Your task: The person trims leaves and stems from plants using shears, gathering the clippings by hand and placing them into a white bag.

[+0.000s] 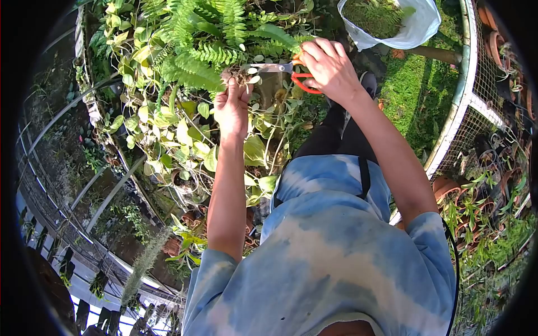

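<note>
My right hand (330, 67) grips a pair of scissors with orange-red handles (302, 83). Their metal blades point left, toward a brownish clump of dry plant matter (236, 74) with small round leaves by it. That clump is pinched between the thumb and fingers of my left hand (232, 106). Green fern fronds (207, 56) hang just above and left of the clump, and one frond tip reaches my right hand. Whether the blades touch a stem is too small to tell.
A white plastic bag (417, 28) with plant cuttings inside stands at upper right. Yellow-green vine leaves (185, 134) spread left of and below my hands. A curved frame with wire mesh (471, 112) runs along the right, with clay pots (445, 187) beyond it.
</note>
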Motion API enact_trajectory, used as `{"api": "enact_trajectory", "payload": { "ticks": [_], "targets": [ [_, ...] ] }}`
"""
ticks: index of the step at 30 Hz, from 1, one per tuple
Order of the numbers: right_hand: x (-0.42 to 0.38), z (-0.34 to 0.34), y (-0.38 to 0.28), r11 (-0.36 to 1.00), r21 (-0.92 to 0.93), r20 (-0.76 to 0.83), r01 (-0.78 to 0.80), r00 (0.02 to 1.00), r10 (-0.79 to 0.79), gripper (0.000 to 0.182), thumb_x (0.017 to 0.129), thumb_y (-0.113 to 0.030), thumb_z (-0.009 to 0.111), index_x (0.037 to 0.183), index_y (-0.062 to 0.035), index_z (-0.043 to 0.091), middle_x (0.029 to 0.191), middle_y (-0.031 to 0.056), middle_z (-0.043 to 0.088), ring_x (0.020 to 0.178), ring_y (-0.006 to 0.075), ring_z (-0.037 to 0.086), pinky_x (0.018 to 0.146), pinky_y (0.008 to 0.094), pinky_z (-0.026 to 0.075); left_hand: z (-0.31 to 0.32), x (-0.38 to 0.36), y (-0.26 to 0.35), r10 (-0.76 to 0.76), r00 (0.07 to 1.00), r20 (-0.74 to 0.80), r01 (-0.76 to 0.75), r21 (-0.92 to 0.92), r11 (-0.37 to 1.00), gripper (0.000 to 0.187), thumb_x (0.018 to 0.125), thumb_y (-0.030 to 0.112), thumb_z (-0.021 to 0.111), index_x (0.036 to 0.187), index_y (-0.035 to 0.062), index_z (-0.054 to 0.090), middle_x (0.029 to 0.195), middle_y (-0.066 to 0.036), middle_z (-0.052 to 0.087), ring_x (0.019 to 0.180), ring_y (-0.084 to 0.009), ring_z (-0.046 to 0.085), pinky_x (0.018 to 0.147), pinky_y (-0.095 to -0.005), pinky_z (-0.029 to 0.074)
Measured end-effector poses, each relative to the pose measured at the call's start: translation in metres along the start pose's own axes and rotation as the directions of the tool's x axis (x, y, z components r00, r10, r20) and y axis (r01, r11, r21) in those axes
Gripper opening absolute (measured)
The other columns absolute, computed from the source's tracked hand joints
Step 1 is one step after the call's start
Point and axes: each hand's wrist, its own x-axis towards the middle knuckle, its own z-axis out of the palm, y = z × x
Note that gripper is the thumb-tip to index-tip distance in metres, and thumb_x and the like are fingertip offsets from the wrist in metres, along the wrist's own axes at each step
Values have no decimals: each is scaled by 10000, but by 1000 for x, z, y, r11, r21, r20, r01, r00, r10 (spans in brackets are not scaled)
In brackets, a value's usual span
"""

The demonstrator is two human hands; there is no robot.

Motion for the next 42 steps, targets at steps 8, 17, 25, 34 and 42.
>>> {"api": "enact_trajectory", "payload": {
  "ticks": [8,17,25,34,42],
  "targets": [
    [11,-5,-8,998,-16,29,-56,998,56,412,675,-194,803,1056,-106,674,1196,0,583,1181,202,525,950,387,420,-3,3,4,-4,1000,-13,4,-4,1000,95,990,152,644,902,128,618,835,21,637,783,-103,638,843,-299,576],
    [12,-1,-7,999,-40,-57,-15,998,13,400,667,-200,810,1033,-113,673,1184,6,591,1166,215,532,935,388,417,-8,3,3,-22,999,-32,22,16,1000,37,971,135,669,944,122,648,950,-10,690,880,-125,671,831,-276,573],
    [2,-38,-3,978,166,-56,-126,989,137,369,630,-253,877,912,-103,692,1092,-9,611,1043,218,556,872,380,413,-10,3,8,-108,992,58,112,-65,992,46,955,101,680,993,75,674,948,-30,689,871,-148,678,821,-277,594],
    [9,-48,-24,980,96,242,-177,959,149,611,510,-360,898,979,-52,657,1075,43,548,1061,252,510,855,397,406,-24,13,1,-174,977,125,176,-5,984,184,980,128,641,1130,31,685,1046,-59,708,1020,-200,675,863,-301,559],
    [24,-49,-33,996,-48,238,-73,968,83,560,531,-340,888,973,-63,683,1145,43,579,1133,227,521,907,410,400,-12,7,5,-153,987,43,149,87,985,76,955,163,695,1011,112,699,959,7,699,920,-141,664,814,-285,543]
  ]
}}
